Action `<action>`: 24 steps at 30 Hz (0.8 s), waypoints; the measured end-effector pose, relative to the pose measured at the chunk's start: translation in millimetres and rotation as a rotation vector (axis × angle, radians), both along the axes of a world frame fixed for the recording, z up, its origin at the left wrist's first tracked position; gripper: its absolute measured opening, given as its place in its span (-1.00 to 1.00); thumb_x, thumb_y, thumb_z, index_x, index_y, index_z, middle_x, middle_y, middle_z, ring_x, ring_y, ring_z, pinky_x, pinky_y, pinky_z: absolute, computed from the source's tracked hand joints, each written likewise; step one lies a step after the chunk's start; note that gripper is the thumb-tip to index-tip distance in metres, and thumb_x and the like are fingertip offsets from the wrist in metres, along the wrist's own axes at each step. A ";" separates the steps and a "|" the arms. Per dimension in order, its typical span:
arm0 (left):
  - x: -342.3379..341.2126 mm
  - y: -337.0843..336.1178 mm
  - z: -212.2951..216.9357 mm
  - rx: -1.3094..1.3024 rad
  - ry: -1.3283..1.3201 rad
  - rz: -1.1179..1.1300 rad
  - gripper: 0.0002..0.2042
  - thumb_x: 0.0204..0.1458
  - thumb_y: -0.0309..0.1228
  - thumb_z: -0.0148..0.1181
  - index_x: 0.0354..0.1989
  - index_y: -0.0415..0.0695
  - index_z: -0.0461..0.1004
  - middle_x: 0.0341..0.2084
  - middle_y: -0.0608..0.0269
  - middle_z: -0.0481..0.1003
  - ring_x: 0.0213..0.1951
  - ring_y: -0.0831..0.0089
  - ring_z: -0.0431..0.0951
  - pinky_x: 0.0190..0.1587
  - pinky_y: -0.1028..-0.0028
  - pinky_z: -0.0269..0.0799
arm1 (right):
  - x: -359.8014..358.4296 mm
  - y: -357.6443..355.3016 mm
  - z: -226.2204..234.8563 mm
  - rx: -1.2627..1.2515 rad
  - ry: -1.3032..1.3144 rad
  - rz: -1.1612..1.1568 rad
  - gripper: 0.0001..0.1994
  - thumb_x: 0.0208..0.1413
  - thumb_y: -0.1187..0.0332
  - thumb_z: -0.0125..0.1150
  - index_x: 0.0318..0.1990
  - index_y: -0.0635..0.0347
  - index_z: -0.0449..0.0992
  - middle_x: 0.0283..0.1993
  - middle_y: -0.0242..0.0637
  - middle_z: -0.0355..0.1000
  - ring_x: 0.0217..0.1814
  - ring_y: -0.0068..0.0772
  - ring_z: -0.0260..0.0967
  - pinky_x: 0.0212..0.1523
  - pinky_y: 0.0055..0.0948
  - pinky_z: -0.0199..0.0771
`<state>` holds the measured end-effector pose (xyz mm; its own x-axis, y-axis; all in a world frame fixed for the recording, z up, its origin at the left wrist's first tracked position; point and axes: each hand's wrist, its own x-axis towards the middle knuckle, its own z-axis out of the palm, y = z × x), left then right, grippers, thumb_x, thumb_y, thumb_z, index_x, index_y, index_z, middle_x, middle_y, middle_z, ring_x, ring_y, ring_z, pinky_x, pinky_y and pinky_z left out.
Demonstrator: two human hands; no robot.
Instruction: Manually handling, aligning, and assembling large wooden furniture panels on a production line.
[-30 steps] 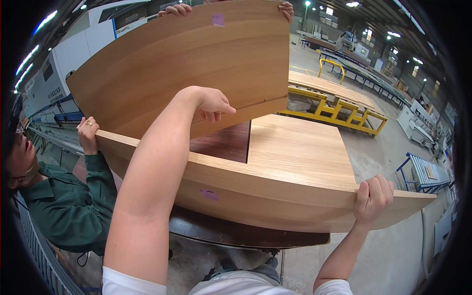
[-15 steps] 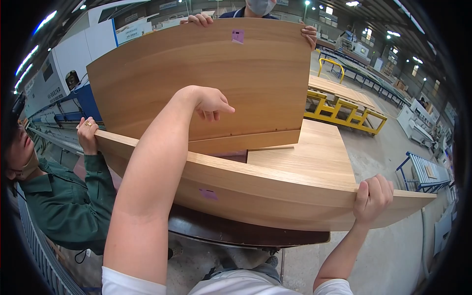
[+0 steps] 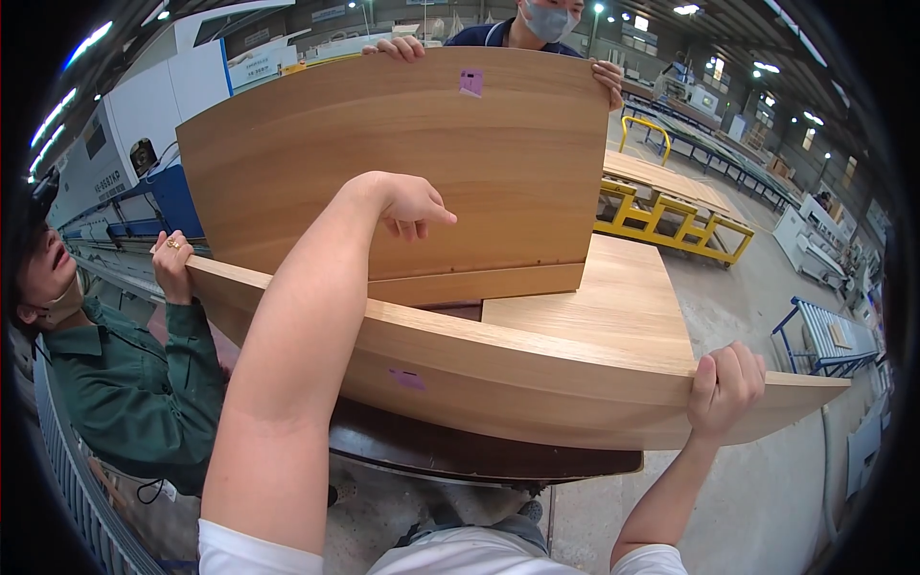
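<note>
My right hand (image 3: pixel 726 388) is closed over the top edge of a long light-brown wooden panel (image 3: pixel 537 393), near its right end. The panel stands on edge in front of me, with a purple label on its near face. My left arm reaches across it, and my left hand (image 3: pixel 414 204) hangs in the air beyond, holding nothing. Its index finger points to the right while the others bend loosely downward. Behind that hand, a second large wooden panel (image 3: pixel 498 134) stands upright, also bearing a purple label.
At the far side, a masked person's hands (image 3: pixel 607 81) hold the second panel's top. On the left, another person in a green sleeve (image 3: pixel 144 402) grips the near panel's end. A flat wooden board (image 3: pixel 613 287) lies between. Beyond stands a yellow-framed cart (image 3: pixel 661 216).
The far panel has shifted slightly down and nearer, and more of the person behind it shows. The person at left has tilted their head slightly. My hands stay in place.
</note>
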<state>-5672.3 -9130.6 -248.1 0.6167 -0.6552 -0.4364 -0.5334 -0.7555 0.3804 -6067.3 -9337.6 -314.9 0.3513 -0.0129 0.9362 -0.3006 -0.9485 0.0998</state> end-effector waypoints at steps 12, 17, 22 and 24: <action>-7.6 1.2 3.1 -0.019 -0.044 -0.028 -0.52 0.21 -0.02 0.02 0.13 -0.13 0.41 -0.15 0.12 0.54 -0.19 0.34 0.59 -0.11 0.38 0.54 | -8.3 1.1 3.1 0.021 0.056 -0.018 -0.57 0.18 0.14 -0.02 -0.67 0.19 0.22 -0.66 -0.26 0.11 -0.60 -0.21 0.07 -0.45 -0.28 0.00; -8.5 -0.8 2.8 -0.007 -0.041 -0.033 -0.52 0.21 -0.02 0.02 0.12 -0.14 0.41 -0.17 0.12 0.54 -0.18 0.34 0.59 -0.11 0.38 0.54 | -11.2 0.0 4.8 0.022 0.062 -0.019 -0.57 0.18 0.13 -0.02 -0.68 0.18 0.22 -0.67 -0.27 0.11 -0.61 -0.22 0.07 -0.46 -0.28 0.00; -8.9 -1.2 3.4 -0.003 -0.047 -0.047 -0.52 0.21 -0.02 0.02 0.13 -0.14 0.41 -0.18 0.12 0.54 -0.18 0.33 0.59 -0.12 0.38 0.53 | -11.9 -0.9 4.9 0.012 0.064 -0.015 -0.55 0.18 0.12 -0.01 -0.69 0.17 0.22 -0.68 -0.27 0.10 -0.62 -0.23 0.07 -0.47 -0.28 0.00; -9.2 -0.7 3.4 0.008 -0.065 -0.038 -0.52 0.21 -0.02 0.02 0.13 -0.13 0.41 -0.18 0.13 0.54 -0.18 0.34 0.58 -0.11 0.38 0.53 | -10.9 -1.1 5.6 0.009 0.061 -0.014 -0.54 0.18 0.11 -0.01 -0.70 0.17 0.22 -0.68 -0.28 0.10 -0.62 -0.23 0.07 -0.47 -0.28 0.00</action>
